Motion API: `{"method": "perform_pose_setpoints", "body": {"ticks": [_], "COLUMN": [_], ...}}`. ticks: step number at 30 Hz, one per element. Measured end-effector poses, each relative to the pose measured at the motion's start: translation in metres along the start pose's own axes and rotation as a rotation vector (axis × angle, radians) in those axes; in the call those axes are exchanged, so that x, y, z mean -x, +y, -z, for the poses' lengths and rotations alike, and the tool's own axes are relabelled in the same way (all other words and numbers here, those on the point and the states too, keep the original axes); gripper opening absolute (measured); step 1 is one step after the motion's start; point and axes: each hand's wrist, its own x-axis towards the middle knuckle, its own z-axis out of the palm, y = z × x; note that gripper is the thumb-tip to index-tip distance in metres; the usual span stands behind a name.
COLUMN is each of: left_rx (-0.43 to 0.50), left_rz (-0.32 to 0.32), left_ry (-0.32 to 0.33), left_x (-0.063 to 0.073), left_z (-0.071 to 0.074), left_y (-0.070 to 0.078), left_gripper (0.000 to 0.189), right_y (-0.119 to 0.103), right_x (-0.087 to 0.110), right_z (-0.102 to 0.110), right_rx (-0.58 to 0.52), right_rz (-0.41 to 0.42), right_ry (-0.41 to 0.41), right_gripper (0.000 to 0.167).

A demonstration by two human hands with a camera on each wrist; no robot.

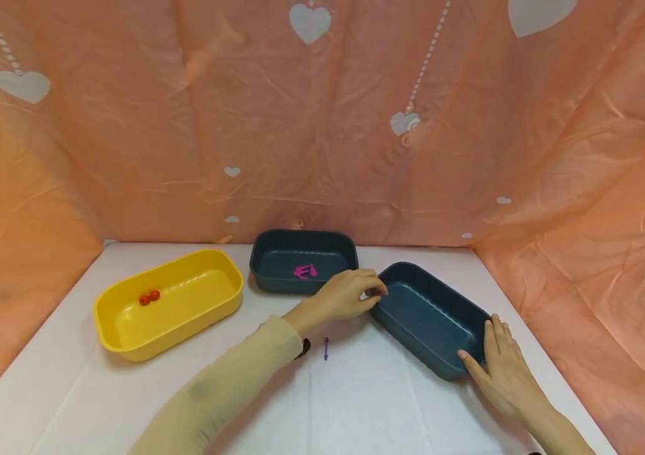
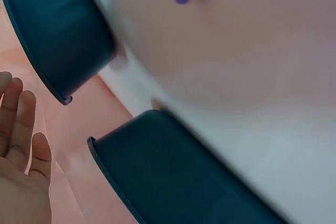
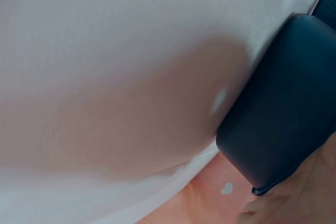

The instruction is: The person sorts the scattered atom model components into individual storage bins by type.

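A dark blue basin (image 1: 427, 322) stands slanted at the right of the table. My right hand (image 1: 501, 373) holds its near right end, thumb over the rim and fingers along the outer side. The right wrist view shows this hand at the basin's rim (image 3: 262, 190). My left hand (image 1: 350, 294) reaches to the same basin's left corner, fingers loosely bent. In the left wrist view the left hand's fingers (image 2: 23, 124) are spread with nothing between them. A small purple stick with knobbed ends (image 1: 326, 348) lies on the table near the left wrist.
Behind the left hand stands a second dark blue basin (image 1: 273, 262) with several small magenta pieces (image 1: 306, 271). A yellow basin (image 1: 180, 319) at the left contains two red beads (image 1: 149, 297). An orange-pink curtain (image 1: 322, 158) with hearts encloses the white table (image 1: 356, 404).
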Motion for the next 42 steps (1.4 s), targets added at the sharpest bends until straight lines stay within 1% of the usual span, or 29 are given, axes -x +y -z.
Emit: {"method": "perform_pose_setpoints", "body": {"ticks": [10,14,19,22,27,29,31,33,36,42], "left_rx": [-0.032,-0.031,-0.061,-0.071,-0.063,-0.06,-0.068,-0.078,-0.083,-0.092], "left_rz": [-0.039,-0.052,-0.046,-0.03,0.007,0.013,-0.001,-0.026,-0.038,-0.013], "left_ry": [-0.01,-0.03,-0.081,-0.119,-0.209,-0.247,-0.272,-0.285,-0.311,-0.382], "left_x": [0.026,0.037,0.052,0.061,0.073,0.076,0.079,0.082,0.085,0.089], "left_z": [0.01,0.013,0.016,0.019,0.024,0.025,0.025,0.025,0.025,0.026], "left_y": [-0.009,-0.011,-0.015,-0.016,-0.017,-0.018,-0.019,-0.02,-0.02,-0.017], "left_gripper": [0.015,0.016,0.016,0.015,0.014,0.014,0.012,0.011,0.011,0.012], "right_y": [0.001,0.0,0.001,0.001,0.002,0.001,0.001,0.001,0.001,0.0], "right_x": [0.002,0.002,0.002,0.001,0.001,0.002,0.002,0.002,0.001,0.002], "right_z": [-0.001,-0.001,0.0,-0.001,-0.001,-0.001,-0.001,-0.001,-0.001,-0.001], "right_rx": [-0.005,-0.006,-0.001,0.002,0.006,0.005,0.005,0.007,0.008,0.003], "right_rz": [-0.005,-0.008,-0.013,-0.013,-0.007,-0.008,-0.007,-0.008,-0.006,-0.006], "right_ry": [-0.007,-0.011,-0.018,-0.02,-0.015,-0.013,-0.011,-0.009,-0.009,-0.012], "right_gripper": [0.092,0.093,0.093,0.093,0.093,0.093,0.093,0.093,0.092,0.093]}}
